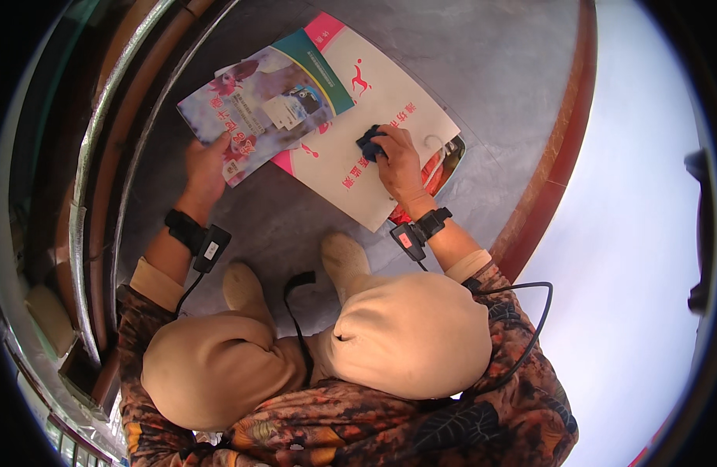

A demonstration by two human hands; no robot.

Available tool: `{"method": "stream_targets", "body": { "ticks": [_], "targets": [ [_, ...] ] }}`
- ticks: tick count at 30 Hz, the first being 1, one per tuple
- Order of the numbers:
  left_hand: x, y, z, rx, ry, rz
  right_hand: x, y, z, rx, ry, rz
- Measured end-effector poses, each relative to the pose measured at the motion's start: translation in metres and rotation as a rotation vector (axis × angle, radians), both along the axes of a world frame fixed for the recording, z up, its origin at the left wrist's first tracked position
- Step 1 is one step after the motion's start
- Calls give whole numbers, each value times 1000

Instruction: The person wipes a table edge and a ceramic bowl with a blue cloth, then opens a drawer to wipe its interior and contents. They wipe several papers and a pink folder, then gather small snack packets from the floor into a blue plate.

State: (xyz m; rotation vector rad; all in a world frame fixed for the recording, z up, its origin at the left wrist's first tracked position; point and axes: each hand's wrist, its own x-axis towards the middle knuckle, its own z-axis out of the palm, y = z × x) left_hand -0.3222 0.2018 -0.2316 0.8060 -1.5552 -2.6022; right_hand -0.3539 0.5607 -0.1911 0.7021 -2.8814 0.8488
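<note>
My left hand [205, 173] grips the lower left edge of a flower-printed leaflet [267, 95] with a teal top, thumb on top and fingers hidden beneath it. The leaflet lies tilted over part of a large white sheet [339, 175] with pink ends and pink print. In my right hand [400, 162] is a bunched dark blue cloth [369, 143], touching or just above the white sheet. A colourful printed item [449, 165] with red and dark patches sticks out from under the sheet's right side, partly behind my right hand.
Grey floor [499, 93] lies under the papers, with a dark red border strip [545, 187] and a white wall [631, 194] to the right. Metal-edged rails [101, 140] run along the left. My knees [409, 335] are bent close in front, and cables hang from both wrist devices.
</note>
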Motion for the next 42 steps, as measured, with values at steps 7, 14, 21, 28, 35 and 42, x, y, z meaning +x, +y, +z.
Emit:
{"method": "stream_targets", "body": {
  "ticks": [7,14,21,28,35,42],
  "targets": [
    [0,0,1,-19,15,-8,-71,-22,10,-34,391,-178],
    [1,1,-5,17,-8,8,39,-72,-29,-267,-89,277],
    [3,-1,-6,44,5,3,84,-9,-2,79,-54,616],
    [-2,-3,-15,-10,24,16,134,72,33,69,-97,341],
    [2,-1,-10,-2,-10,26,97,24,30,51,18,191],
    [0,1,2,-7,14,2,91,79,48,132,-20,60]
  ]
}}
